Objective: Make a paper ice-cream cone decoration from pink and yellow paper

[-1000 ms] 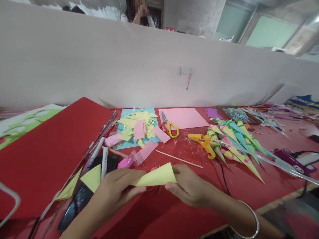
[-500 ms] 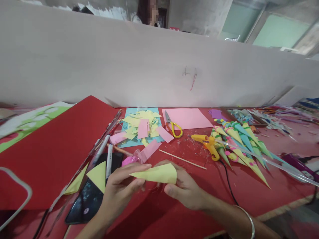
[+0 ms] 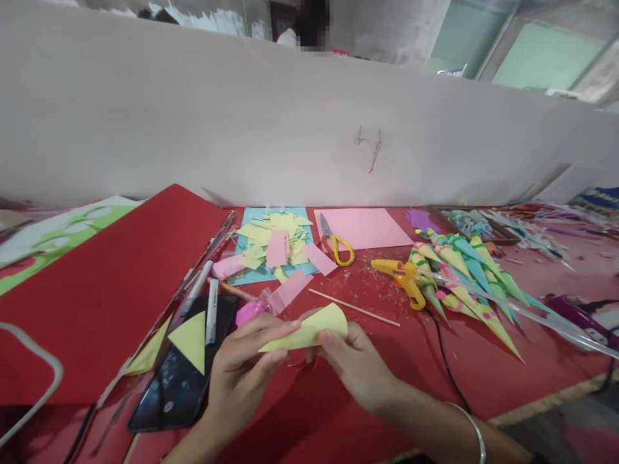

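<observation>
A yellow paper cone [image 3: 309, 330] lies across both hands above the red table, its narrow tip pointing left. My left hand [image 3: 246, 361] pinches the tip end between thumb and fingers. Around the wide end, my right hand [image 3: 355, 361] is closed, with its thumb pressed on the near face of the paper and its fingers behind. Just beyond my left hand sits a pink plastic-wrapped bundle [image 3: 252, 313]. A thin wooden stick [image 3: 355, 307] lies past my right hand.
Finished-looking paper cones [image 3: 464, 270] are heaped at right beside a yellow glue gun [image 3: 403, 280] with its cord. Yellow-handled scissors [image 3: 338, 243] rest on pink paper [image 3: 372, 227]. Paper scraps [image 3: 278, 238] lie behind. A phone [image 3: 169, 393] and marker [image 3: 211, 310] are at left.
My right thumb has moved from the cone's lower edge up onto its near face. The cone has tilted slightly, its wide end higher. Behind the partition, the person's head has shifted right.
</observation>
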A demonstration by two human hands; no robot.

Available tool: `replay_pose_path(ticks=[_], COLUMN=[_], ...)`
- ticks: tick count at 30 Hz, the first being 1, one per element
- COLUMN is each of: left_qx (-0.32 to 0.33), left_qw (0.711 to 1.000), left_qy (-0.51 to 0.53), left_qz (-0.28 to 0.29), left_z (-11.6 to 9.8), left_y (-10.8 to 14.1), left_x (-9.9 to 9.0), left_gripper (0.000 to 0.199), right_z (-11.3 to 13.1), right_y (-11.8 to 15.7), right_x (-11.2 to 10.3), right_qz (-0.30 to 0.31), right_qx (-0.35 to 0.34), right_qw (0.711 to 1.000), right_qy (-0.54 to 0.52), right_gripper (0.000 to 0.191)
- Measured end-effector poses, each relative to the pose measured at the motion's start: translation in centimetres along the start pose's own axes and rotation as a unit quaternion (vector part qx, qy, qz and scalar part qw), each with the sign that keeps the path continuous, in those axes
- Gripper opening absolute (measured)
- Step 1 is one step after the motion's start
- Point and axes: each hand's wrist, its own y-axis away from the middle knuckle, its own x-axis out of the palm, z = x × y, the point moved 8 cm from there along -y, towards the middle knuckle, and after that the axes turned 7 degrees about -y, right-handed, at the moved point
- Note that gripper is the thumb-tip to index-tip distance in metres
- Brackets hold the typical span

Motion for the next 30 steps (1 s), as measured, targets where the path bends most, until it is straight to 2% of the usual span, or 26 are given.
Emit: replay_pose_path(ticks=[5, 9, 13, 15, 18, 21, 24, 30], left_qx=[0.008, 0.041, 0.094, 0.114, 0.118, 0.114, 0.120, 0.162], left_qw=[1.000, 0.999, 0.992, 0.988, 0.987, 0.987, 0.986, 0.983], left_qy=[-0.007, -0.002, -0.020, -0.029, -0.003, 0.050, 0.081, 0.024], left_qz=[-0.001, 0.031, 0.087, 0.096, 0.105, 0.105, 0.088, 0.084], left_z=[-0.4, -0.6, -0.9, -1.1, -1.2, -1.3, -1.4, -1.9], left_y=[-0.2, -0.3, -0.4, -0.5, -0.5, -0.4, -0.2, 0.4], left_x=[0.0, 0.3, 0.6, 0.6, 0.8, 1.0, 0.8, 0.3], left_gripper=[0.020, 0.020, 0.021, 0.021, 0.020, 0.021, 0.021, 0.019], right_z=[-0.1, 1.1, 1.4, 1.0, 0.0, -0.4, -0.2, 0.4], right_y=[0.1, 0.2, 0.6, 0.8, 0.8, 0.7, 0.7, 1.1], right_x=[0.1, 1.1, 1.5, 1.4, 1.3, 1.4, 2.0, 2.6], right_qz=[-0.011, 0.070, 0.149, 0.160, 0.144, 0.125, 0.144, 0.168], right_qx=[0.004, 0.012, 0.084, 0.124, 0.168, 0.162, 0.142, 0.119], right_qw=[1.000, 0.997, 0.983, 0.976, 0.970, 0.974, 0.974, 0.970], right_qy=[-0.016, -0.014, -0.060, -0.078, -0.096, -0.094, -0.100, -0.127], right_gripper=[0.035, 0.030, 0.045, 0.048, 0.047, 0.043, 0.045, 0.035])
